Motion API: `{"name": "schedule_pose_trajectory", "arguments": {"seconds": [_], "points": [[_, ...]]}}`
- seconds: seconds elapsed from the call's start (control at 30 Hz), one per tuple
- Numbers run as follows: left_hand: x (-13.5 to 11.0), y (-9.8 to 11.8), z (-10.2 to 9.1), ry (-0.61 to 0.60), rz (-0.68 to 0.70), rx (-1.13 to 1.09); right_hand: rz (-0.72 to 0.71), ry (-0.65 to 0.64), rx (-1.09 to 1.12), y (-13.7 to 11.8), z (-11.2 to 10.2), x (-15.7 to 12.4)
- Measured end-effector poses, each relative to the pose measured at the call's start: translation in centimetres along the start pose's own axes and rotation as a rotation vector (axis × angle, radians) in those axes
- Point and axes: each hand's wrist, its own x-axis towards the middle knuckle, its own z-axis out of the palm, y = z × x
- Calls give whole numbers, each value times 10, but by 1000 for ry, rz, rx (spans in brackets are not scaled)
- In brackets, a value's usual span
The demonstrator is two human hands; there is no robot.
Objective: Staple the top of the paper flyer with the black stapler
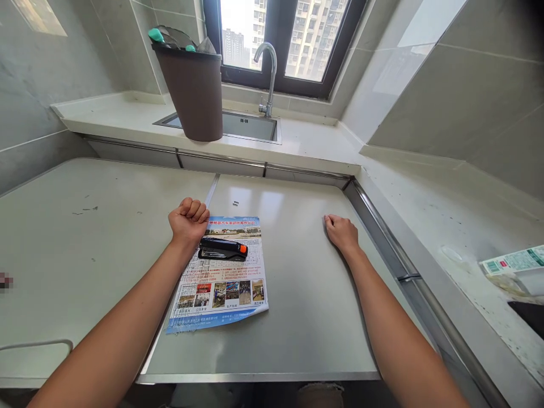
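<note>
My left hand [189, 220] is closed in a fist beside the upper left edge of a printed flyer [238, 263], and nothing shows between its fingers. On the flyer lies a black stapler [224, 248] with an orange tip, just below that fist and not held. Many thin, staple-like marks run down the flyer's left side. Behind the flyer are small silvery staple strips [235, 203]. Well to the right, my right hand [341, 232] rests on the white table, also closed in a fist with no object visible in it.
Both hands are over a white folding table [297, 334] with a seam left of the flyer. Beyond it, a brown bin [193, 93] stands at the sink [250, 126] with its faucet [270, 73]. A green-and-white carton [514, 260] lies on the right counter.
</note>
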Motion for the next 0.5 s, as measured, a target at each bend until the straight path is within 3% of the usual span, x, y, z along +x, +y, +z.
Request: {"name": "schedule_pose_trajectory", "arguments": {"seconds": [0.13,0.37,0.43,0.5], "points": [[1,0,-3,-4,-3,-8,-224,-46,128,-22,-4,-11],[1,0,-4,-42,2,3,-962,-279,689,-117,-22,-70],[0,0,-3,-36,-1,2,-1054,-318,722,-148,-24,-93],[-1,0,-2,-20,-8,-3,-1039,-327,681,-175,-21,-110]]}}
